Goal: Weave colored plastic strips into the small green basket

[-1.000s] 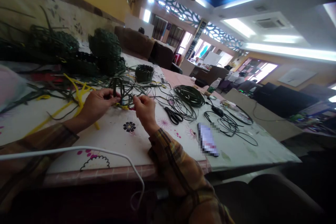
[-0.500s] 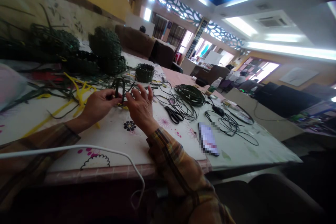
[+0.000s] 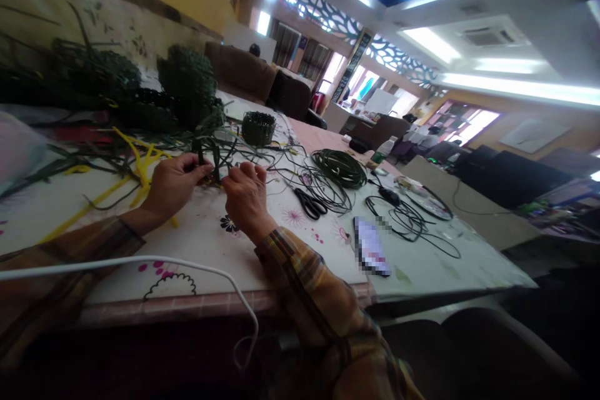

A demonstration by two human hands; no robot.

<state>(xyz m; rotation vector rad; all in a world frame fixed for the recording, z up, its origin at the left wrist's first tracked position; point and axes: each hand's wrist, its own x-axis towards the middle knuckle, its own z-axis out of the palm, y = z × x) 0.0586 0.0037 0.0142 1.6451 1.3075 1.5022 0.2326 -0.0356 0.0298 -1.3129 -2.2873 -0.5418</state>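
Dark green strips (image 3: 216, 159) stand up in loops between my two hands. My left hand (image 3: 175, 184) pinches the strips from the left, thumb and fingers together. My right hand (image 3: 246, 197) is closed at their right side, its fingers curled in; what it grips is too small to tell. Yellow strips (image 3: 145, 169) lie beside my left hand on the flowered tablecloth (image 3: 187, 262). Behind my right hand stands a small dark green woven basket (image 3: 259, 129).
Larger green woven pieces (image 3: 187, 84) are heaped at the back left. Black scissors (image 3: 310, 204), a green coil (image 3: 338, 169), a phone (image 3: 371, 247) and black cable (image 3: 403, 219) lie to the right. A white cable (image 3: 187, 265) crosses in front.
My right hand has curled its raised fingers inward and turned slightly. The green strips between my hands have shifted, and their loop has spread apart.
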